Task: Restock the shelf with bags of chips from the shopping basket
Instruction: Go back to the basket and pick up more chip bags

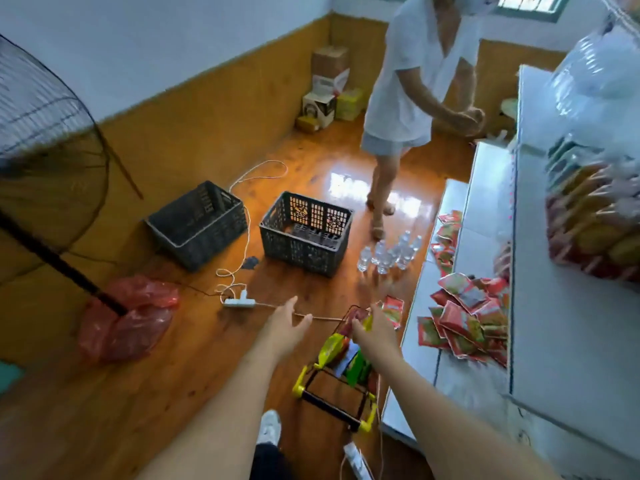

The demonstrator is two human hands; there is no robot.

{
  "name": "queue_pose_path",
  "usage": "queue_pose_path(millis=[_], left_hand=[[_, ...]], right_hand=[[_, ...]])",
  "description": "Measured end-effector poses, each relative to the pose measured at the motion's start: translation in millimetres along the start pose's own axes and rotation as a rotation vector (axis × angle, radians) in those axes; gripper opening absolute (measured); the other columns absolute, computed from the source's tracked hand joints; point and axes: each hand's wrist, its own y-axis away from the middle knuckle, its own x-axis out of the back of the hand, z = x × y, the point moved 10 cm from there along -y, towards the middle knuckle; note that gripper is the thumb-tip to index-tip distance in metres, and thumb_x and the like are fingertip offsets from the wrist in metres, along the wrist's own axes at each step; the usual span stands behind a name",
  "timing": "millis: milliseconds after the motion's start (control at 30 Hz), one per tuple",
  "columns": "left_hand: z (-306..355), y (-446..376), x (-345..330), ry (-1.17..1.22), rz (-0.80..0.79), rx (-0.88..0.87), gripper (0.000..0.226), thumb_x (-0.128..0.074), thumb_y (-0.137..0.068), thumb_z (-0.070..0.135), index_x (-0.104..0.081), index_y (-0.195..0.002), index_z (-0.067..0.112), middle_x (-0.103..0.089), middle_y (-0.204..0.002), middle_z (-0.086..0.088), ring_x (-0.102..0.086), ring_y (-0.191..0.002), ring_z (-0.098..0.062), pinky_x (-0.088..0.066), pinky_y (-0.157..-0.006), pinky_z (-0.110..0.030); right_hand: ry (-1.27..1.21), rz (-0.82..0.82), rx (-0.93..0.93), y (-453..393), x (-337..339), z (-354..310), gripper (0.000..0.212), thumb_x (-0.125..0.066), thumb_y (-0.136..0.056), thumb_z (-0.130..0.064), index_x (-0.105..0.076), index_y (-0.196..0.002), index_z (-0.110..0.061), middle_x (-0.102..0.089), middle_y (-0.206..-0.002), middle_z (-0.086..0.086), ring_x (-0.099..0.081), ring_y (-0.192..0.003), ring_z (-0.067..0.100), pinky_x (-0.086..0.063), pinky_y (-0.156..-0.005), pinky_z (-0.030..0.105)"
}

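Note:
A wire shopping basket (311, 400) with yellow handle ends stands on the wooden floor below me, holding green, yellow and red chip bags (334, 349). My right hand (375, 332) reaches into its far end and grips a chip bag, of which only a yellow-green edge shows. My left hand (289, 325) hovers to the left of the basket, fingers spread, holding nothing. The white tiered shelf (568, 327) rises on the right. A heap of red packets (465, 322) lies on one of its lower steps.
Two dark plastic crates (306, 233) (197, 225) sit on the floor ahead, with several water bottles (389, 252) beside them. A power strip (239, 302) and cords cross the floor. A person in white (415, 98) stands ahead. A fan (45, 161) and a red bag (128, 318) are on the left.

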Motion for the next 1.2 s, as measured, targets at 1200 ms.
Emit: queue_pose_path(millis=[1200], left_hand=[[-50.6, -328.4, -403.2, -0.168, -0.789, 0.01, 0.088, -0.045, -0.068, 0.013, -0.023, -0.148, 0.042, -0.055, -0.122, -0.009, -0.066, -0.094, -0.033, -0.053, -0.065, -0.031]], right_hand=[[-0.479, 0.218, -0.71, -256.0, -150.7, 340.4, 0.034, -0.063, -0.087, -0.041, -0.067, -0.115, -0.023, -0.072, -0.102, -0.005, -0.066, -0.094, 0.015, -0.051, -0.081, 0.03]])
